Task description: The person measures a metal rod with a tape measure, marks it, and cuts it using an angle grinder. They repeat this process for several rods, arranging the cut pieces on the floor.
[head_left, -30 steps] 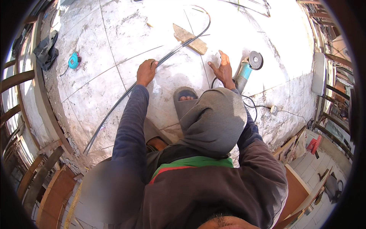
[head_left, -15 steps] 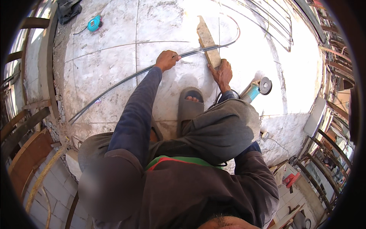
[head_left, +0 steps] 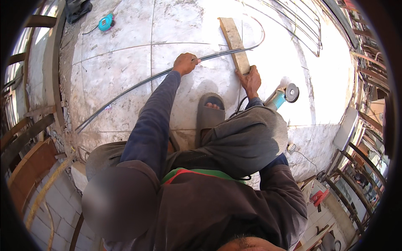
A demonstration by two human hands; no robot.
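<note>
Step in hand, my read — seating the wood block (head_left: 233, 35) under the rods (head_left: 217, 54).
I see left hand (head_left: 186, 64) fingers curled round the rods, right hand (head_left: 250, 81) pinching the block's near end (rods lie across it); next likely calls for a steady left hold — grinder (head_left: 277, 99) sits beside.

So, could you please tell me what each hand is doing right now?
Left hand: closed, its grip around the thin dark rods.
Right hand: closed, its grip on the near end of the wooden board.
</note>
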